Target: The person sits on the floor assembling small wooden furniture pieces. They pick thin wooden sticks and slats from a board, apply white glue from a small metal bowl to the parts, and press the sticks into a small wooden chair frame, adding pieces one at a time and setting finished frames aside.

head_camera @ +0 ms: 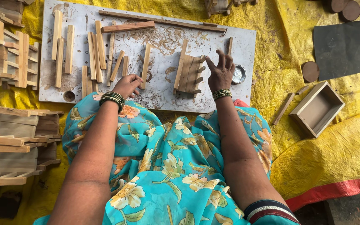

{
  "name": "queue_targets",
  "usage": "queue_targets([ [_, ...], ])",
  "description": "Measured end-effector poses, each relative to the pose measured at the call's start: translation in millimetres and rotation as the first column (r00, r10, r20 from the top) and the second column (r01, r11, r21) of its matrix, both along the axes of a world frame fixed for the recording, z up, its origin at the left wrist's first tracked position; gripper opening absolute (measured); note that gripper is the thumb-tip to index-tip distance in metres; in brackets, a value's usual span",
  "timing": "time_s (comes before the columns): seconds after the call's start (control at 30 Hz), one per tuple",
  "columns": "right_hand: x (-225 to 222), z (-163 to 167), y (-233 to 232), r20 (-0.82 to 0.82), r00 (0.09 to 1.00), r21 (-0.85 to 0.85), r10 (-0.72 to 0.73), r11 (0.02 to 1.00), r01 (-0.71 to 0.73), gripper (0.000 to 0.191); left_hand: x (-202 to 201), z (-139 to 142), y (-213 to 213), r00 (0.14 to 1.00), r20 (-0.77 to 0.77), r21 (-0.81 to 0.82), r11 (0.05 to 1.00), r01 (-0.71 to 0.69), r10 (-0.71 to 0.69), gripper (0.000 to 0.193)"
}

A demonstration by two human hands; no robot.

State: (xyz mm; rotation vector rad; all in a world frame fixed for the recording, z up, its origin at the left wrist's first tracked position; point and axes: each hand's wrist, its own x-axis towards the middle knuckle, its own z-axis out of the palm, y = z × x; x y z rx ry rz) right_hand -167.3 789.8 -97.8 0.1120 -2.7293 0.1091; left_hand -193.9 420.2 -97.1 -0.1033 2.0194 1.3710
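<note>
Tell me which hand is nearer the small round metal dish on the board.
Right. The right hand hovers just left of the metal dish, fingers spread. The left hand rests far to its left, by the loose wooden strips.
</note>
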Motion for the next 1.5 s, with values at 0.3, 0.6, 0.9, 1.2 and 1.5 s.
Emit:
queue_targets([
  [0.3,-9,-4,6,-0.07,0.997,-0.159,-0.018,0.987,0.006,0.052,2,3,0,1.0,-0.009,-0.017,1.0,0.002,-0.002,0.032],
  [0.6,-15,-4,3,-0.009,0.997,-0.225,0.08,0.971,-0.08,0.074,1,2,0,1.0,0.003,-0.026,0.999,0.02,-0.02,0.033],
  [0.9,-15,-5,5,0.018,0.999,-0.502,0.035,0.864,-0.021,0.084,1,2,-2,1.0,0.018,-0.001,1.0,0.01,-0.01,0.032],
  [1.2,-11,-14,-5,0.095,0.993,-0.503,0.073,0.864,-0.015,0.097,1,4,-1,1.0,0.029,-0.025,1.0,0.003,-0.002,0.032],
  [1.5,-11,-2,-13,0.116,0.989,-0.475,0.087,0.88,-0.022,0.101,1,6,0,1.0,0.026,-0.027,1.0,0.011,-0.01,0.033],
])
